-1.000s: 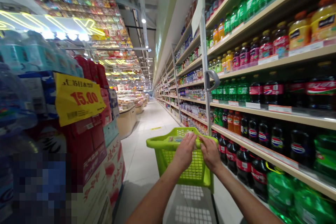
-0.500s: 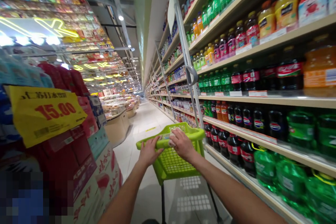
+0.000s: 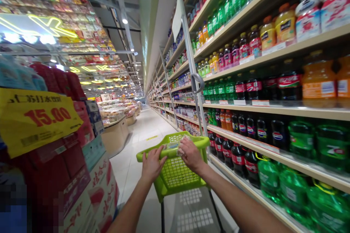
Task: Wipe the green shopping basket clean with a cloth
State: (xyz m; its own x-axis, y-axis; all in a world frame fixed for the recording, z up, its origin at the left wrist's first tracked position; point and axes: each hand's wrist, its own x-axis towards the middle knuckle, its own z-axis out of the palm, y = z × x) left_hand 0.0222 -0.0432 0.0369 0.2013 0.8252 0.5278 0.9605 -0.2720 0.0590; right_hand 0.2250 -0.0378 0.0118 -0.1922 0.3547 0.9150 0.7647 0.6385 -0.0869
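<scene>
A green plastic shopping cart (image 3: pixel 179 174) with a lattice basket stands right before me on thin dark legs. My left hand (image 3: pixel 152 164) grips the left part of its handle (image 3: pixel 173 146), fingers curled over the top and thumb on the near side. Farther right on the same handle, my right hand (image 3: pixel 191 156) is closed around a crumpled white wipe (image 3: pixel 180 147), pressing it to the bar. Part of the wipe is hidden beneath the fingers. A label sits on the handle between both hands.
Shelves of drink bottles (image 3: pixel 277 131) run along the right side, with a metal ladder (image 3: pixel 191 51) leaning on them. Stacked cartons (image 3: pixel 93 189) and a yellow price sign (image 3: pixel 41 120) stand close on the left. A tiled aisle (image 3: pixel 147 120) leads ahead past display bins (image 3: pixel 113 134).
My view has turned slightly right, so shelves and cartons appear farther left. The right hand with the wipe has slid a little rightward along the handle; the left hand keeps its grip.
</scene>
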